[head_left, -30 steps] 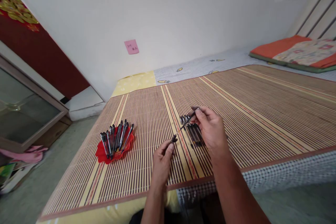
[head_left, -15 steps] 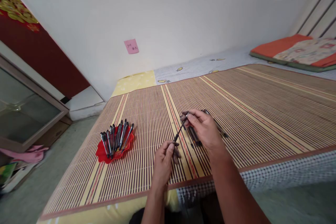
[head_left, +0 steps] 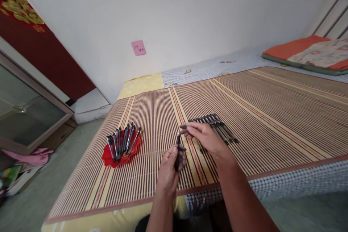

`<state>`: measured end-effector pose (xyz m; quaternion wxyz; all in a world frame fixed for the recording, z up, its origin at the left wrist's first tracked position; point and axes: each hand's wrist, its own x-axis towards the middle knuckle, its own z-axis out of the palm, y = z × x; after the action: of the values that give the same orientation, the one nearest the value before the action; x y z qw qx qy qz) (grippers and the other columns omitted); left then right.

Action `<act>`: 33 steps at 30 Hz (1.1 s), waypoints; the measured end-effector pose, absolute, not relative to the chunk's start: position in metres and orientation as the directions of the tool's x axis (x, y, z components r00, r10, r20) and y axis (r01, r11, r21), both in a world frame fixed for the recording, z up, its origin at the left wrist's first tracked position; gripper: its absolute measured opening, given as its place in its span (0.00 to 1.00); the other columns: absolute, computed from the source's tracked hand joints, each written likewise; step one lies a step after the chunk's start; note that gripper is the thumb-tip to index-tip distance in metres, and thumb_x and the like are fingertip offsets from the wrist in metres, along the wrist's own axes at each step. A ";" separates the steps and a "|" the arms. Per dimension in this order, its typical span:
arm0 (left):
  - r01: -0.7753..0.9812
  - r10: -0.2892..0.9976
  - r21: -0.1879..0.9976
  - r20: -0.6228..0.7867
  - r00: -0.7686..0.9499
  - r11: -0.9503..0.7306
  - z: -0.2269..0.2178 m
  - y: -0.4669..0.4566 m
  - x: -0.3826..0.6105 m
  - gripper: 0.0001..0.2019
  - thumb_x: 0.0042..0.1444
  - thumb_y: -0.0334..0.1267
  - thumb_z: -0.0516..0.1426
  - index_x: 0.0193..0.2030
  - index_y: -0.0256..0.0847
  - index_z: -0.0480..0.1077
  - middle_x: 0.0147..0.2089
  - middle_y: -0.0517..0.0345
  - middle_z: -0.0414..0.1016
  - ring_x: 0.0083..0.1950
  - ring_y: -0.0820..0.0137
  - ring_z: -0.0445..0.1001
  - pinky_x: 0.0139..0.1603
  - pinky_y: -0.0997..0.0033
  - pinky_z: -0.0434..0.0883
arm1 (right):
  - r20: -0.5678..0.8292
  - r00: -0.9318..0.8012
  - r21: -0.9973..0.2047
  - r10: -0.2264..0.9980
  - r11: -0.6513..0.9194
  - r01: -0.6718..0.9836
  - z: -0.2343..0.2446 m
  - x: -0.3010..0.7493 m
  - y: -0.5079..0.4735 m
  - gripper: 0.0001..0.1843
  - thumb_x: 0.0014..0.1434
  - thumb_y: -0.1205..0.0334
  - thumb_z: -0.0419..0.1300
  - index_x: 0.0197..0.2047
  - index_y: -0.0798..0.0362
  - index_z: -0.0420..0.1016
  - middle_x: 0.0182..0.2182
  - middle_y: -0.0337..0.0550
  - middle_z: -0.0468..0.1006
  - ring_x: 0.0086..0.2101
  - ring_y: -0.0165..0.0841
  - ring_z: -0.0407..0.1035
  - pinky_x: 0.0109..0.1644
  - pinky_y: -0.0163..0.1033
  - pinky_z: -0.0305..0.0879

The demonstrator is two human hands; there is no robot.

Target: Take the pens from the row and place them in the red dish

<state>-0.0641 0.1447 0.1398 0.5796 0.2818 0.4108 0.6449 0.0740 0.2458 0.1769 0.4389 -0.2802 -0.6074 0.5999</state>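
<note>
My left hand (head_left: 169, 166) is closed round a dark pen (head_left: 178, 148) and holds it nearly upright over the striped bamboo mat (head_left: 261, 108). My right hand (head_left: 202, 137) pinches the pen's top end between thumb and fingertips. Just behind and to the right of my right hand, several black pens (head_left: 217, 127) lie side by side in a row on the mat. To the left, a red dish (head_left: 121, 152) holds several more pens.
The mat covers a bed with a yellow and checked sheet (head_left: 190, 70). An orange-edged cushion (head_left: 307, 52) lies at the far right. A pink note (head_left: 138, 48) is stuck on the white wall. A glass-fronted cabinet (head_left: 29, 108) and floor clutter are on the left.
The pen has swung from a slant between my hands to nearly upright. My left hand has slid further up it and my right hand has moved left, uncovering the row of pens.
</note>
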 end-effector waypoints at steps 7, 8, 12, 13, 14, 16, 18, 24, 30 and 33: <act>-0.560 0.973 0.828 -0.146 -0.179 0.021 0.139 0.144 -0.066 0.21 0.51 0.52 0.67 0.36 0.33 0.74 0.25 0.61 0.67 0.24 0.79 0.60 0.23 0.80 0.55 | 0.185 -0.441 -0.971 0.878 0.093 -0.222 0.169 0.066 0.248 0.14 0.62 0.55 0.61 0.48 0.47 0.82 0.40 0.46 0.83 0.42 0.37 0.76 0.43 0.41 0.69; -0.561 0.974 0.827 -0.142 -0.176 0.019 0.139 0.144 -0.065 0.20 0.51 0.52 0.67 0.36 0.33 0.74 0.25 0.61 0.67 0.24 0.80 0.60 0.23 0.80 0.54 | 0.191 -0.443 -0.968 0.876 0.094 -0.232 0.169 0.064 0.247 0.13 0.61 0.55 0.61 0.47 0.47 0.83 0.40 0.46 0.83 0.42 0.37 0.76 0.44 0.42 0.69; -0.564 0.977 0.826 -0.125 -0.173 0.005 0.138 0.145 -0.064 0.19 0.52 0.51 0.67 0.35 0.34 0.73 0.24 0.62 0.67 0.23 0.80 0.58 0.22 0.79 0.53 | 0.205 -0.430 -0.962 0.879 0.101 -0.252 0.169 0.059 0.244 0.11 0.58 0.56 0.64 0.43 0.46 0.84 0.39 0.44 0.83 0.41 0.37 0.75 0.48 0.44 0.69; -0.565 0.977 0.825 -0.123 -0.174 0.003 0.138 0.146 -0.063 0.19 0.52 0.51 0.67 0.35 0.34 0.73 0.24 0.62 0.67 0.22 0.80 0.58 0.22 0.79 0.53 | 0.201 -0.429 -0.964 0.881 0.099 -0.249 0.169 0.058 0.244 0.11 0.57 0.56 0.64 0.42 0.47 0.84 0.39 0.43 0.83 0.41 0.36 0.74 0.48 0.44 0.68; -0.566 0.977 0.825 -0.123 -0.175 0.002 0.138 0.146 -0.063 0.19 0.52 0.51 0.67 0.35 0.34 0.73 0.24 0.62 0.67 0.22 0.80 0.58 0.22 0.79 0.53 | 0.199 -0.431 -0.965 0.880 0.099 -0.244 0.169 0.058 0.243 0.11 0.56 0.57 0.64 0.42 0.47 0.84 0.39 0.43 0.83 0.40 0.36 0.74 0.49 0.44 0.68; -0.569 0.977 0.823 -0.126 -0.174 0.005 0.137 0.146 -0.062 0.19 0.51 0.51 0.68 0.35 0.34 0.73 0.24 0.61 0.68 0.23 0.80 0.59 0.23 0.79 0.54 | 0.196 -0.442 -0.967 0.875 0.098 -0.235 0.170 0.058 0.243 0.11 0.56 0.57 0.65 0.42 0.48 0.84 0.38 0.43 0.82 0.40 0.36 0.74 0.49 0.44 0.67; -0.572 0.977 0.820 -0.128 -0.171 0.007 0.138 0.146 -0.061 0.19 0.52 0.50 0.67 0.35 0.34 0.73 0.24 0.61 0.68 0.23 0.79 0.59 0.23 0.79 0.54 | 0.194 -0.458 -0.968 0.868 0.093 -0.234 0.171 0.059 0.243 0.10 0.56 0.57 0.65 0.41 0.48 0.83 0.38 0.42 0.82 0.40 0.36 0.73 0.50 0.44 0.67; -0.560 0.981 0.828 -0.116 -0.158 0.007 0.138 0.145 -0.059 0.18 0.53 0.50 0.67 0.35 0.34 0.73 0.23 0.62 0.67 0.23 0.79 0.58 0.23 0.78 0.53 | 0.188 -0.474 -0.968 0.860 0.081 -0.237 0.173 0.059 0.243 0.07 0.54 0.58 0.66 0.36 0.49 0.82 0.35 0.41 0.81 0.42 0.35 0.73 0.53 0.44 0.64; -0.540 0.983 0.842 -0.103 -0.155 0.003 0.138 0.145 -0.059 0.20 0.54 0.52 0.65 0.35 0.33 0.74 0.24 0.62 0.66 0.22 0.80 0.57 0.22 0.78 0.51 | 0.153 -0.441 -0.968 0.884 0.045 -0.247 0.177 0.060 0.241 0.12 0.56 0.50 0.66 0.35 0.51 0.79 0.33 0.40 0.78 0.37 0.33 0.71 0.45 0.41 0.65; -0.542 0.983 0.840 -0.104 -0.153 0.004 0.137 0.145 -0.060 0.20 0.55 0.53 0.65 0.36 0.34 0.74 0.23 0.62 0.67 0.22 0.80 0.57 0.22 0.78 0.51 | 0.170 -0.449 -0.964 0.877 0.053 -0.261 0.179 0.060 0.241 0.12 0.58 0.51 0.64 0.38 0.50 0.81 0.36 0.43 0.80 0.39 0.35 0.72 0.48 0.42 0.66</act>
<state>-0.0599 0.1453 0.1372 0.5881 0.2786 0.3954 0.6482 0.0600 0.2412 0.1787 0.4497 -0.2703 -0.5694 0.6329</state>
